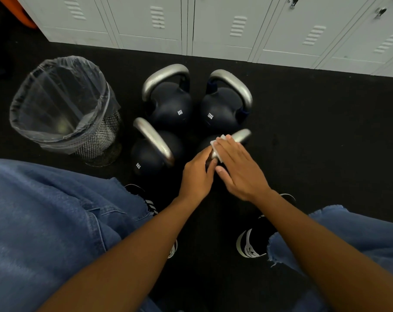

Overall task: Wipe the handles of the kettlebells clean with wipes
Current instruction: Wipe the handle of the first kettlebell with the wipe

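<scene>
Four kettlebells (168,104) before lockers (213,30), bin (64,106) left, seemingly apart.

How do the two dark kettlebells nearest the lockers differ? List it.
The left dark kettlebell is marked 8KG; the right dark kettlebell is marked 12KG. The left one's silver handle leans left, the right one's leans right. Both are untouched, upright on the black floor, same colour, with bare metal handles.

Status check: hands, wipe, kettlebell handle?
Right hand presses wipe on near-right kettlebell handle. Left hand grips same handle. Nothing blocking.
</scene>
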Tool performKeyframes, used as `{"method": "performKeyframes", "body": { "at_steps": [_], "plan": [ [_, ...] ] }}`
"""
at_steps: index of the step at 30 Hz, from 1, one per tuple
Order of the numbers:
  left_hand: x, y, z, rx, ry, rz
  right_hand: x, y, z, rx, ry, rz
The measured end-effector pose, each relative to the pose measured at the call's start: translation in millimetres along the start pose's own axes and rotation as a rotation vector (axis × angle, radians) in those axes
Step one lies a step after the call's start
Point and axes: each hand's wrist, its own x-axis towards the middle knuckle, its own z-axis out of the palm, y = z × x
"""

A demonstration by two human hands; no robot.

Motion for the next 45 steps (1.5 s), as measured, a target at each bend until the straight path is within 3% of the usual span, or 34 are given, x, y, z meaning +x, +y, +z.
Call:
{"method": "performKeyframes", "body": {
  "at_steps": [5, 16, 21, 29, 35, 41, 43, 45],
  "plan": [
    [11, 6, 7, 0.138, 0.013, 0.069, 1, 17, -5, 0.117, 0.102, 0.233],
    [13, 3, 10, 0.162, -0.029, 0.054, 6, 12, -4, 0.069, 0.036, 0.114],
    [14, 7, 8, 0.193, -0.027, 0.048, 2, 21, -7, 0.132, 0.112, 0.301],
    [13, 7, 7, 0.149, -0.044, 0.034, 2, 12, -3, 0.011, 0.068, 0.049],
    [15, 9, 6, 0.166, -0.043, 0.005, 3, 26, -8, 0.173, 0.159, 0.324],
    [13, 10, 5, 0.157, -0.043, 0.028, 3, 23, -3, 0.055, 0.074, 0.014],
    [14, 10, 5, 0.163, -0.053, 0.031, 4, 27, -1, 0.069, 0.101, 0.000],
    [15, 8, 5, 0.175, -0.046, 0.029, 7, 33, 0, 0.162, 0.173, 0.110]
  ]
}}
